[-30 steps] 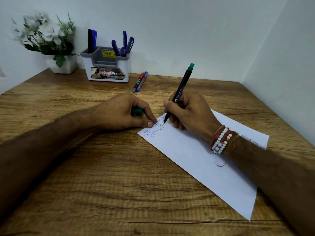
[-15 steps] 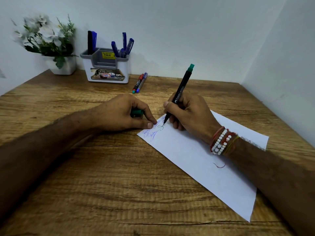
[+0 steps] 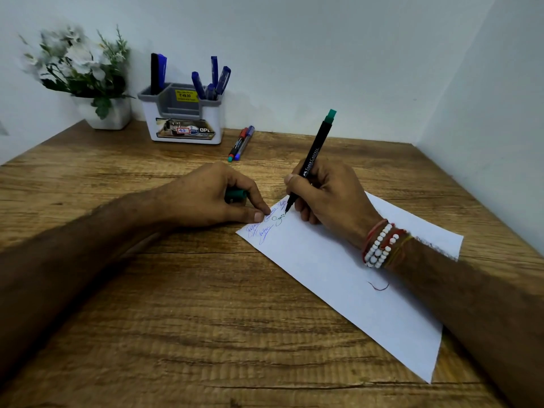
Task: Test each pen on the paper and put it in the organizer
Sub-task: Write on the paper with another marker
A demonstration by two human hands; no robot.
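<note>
- Pen point(image 3: 315, 154), black barrel with a green end, held slanted in the right hand point(image 3: 326, 198), tip down on the paper point(image 3: 338, 290) near its far left corner, right beside a green scribble point(image 3: 278, 220).
- Right-hand grip closed round the lower barrel, thumb and fingers pinching just above the tip; heel of the hand resting on the sheet; beaded bracelets point(image 3: 378, 247) at the wrist.
- Left hand point(image 3: 206, 195) resting on the bench point(image 3: 147, 319), grip curled round a green cap point(image 3: 235, 195), thumb tip and forefinger at the paper's edge.
- Blue scribbles point(image 3: 260, 232) at that same corner; a small red mark point(image 3: 378, 287) further down the sheet, near the right forearm.
- Organizer point(image 3: 182, 119) at the back of the bench by the wall, white with a grey insert: one black and one blue pen upright in the left compartment, several blue pens in the right.
- Two loose pens point(image 3: 241, 144) lying side by side on the bench just right of the organizer.
- White flower pot point(image 3: 110, 114) left of the organizer.
</note>
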